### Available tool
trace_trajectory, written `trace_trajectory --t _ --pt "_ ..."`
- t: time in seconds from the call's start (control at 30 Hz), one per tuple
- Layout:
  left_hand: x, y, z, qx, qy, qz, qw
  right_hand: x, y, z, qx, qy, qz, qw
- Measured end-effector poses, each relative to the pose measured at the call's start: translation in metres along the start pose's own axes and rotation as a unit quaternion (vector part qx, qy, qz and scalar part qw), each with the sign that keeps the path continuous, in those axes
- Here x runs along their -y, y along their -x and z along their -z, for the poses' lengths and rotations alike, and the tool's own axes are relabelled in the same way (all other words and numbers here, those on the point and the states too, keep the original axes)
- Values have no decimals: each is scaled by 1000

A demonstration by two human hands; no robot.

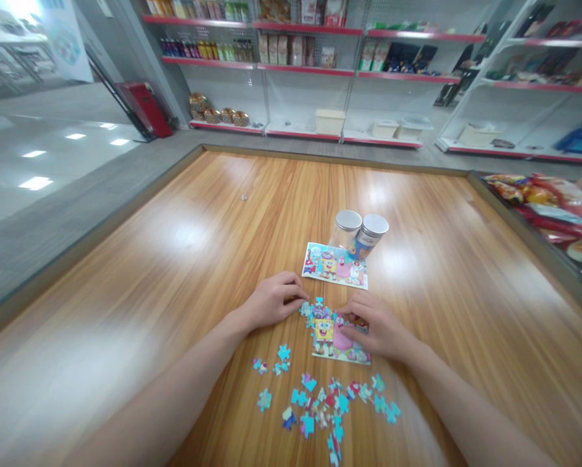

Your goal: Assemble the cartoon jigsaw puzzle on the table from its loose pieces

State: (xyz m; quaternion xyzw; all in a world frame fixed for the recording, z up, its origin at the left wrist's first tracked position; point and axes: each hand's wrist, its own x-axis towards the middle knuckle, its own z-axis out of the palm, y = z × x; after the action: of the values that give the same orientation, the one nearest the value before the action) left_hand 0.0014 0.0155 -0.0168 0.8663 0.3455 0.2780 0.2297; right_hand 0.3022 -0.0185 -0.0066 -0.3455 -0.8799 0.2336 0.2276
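A partly assembled jigsaw puzzle (324,331) with a yellow square character and a pink one lies on the wooden table. At its upper left edge, my left hand (277,299) has its fingertips pinched together on a small puzzle piece (305,309). My right hand (376,324) rests over the puzzle's right side, its thumb and forefinger apart and touching the surface, hiding part of the picture. Loose puzzle pieces (343,403) are scattered nearer to me, with several (284,352) off to the left. Just beyond my hands lies a printed reference picture (339,267).
Behind the reference picture stand a clear jar (345,227) with a silver lid and a printed canister (369,235). A tiny object (244,197) sits farther back on the table (198,259). Packaged snacks (553,207) fill a bin at right; stocked shelves (305,67) line the wall.
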Motion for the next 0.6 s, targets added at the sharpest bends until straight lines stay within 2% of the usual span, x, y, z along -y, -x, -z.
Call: trace_trajectory --t 0.4,0.6 --pt "0 2 0 5 2 1 1000 1 3 0 -16 -10 9 1000" --pt "-3 1 5 40 -7 -57 998 6 0 -3 -12 4 26 1000"
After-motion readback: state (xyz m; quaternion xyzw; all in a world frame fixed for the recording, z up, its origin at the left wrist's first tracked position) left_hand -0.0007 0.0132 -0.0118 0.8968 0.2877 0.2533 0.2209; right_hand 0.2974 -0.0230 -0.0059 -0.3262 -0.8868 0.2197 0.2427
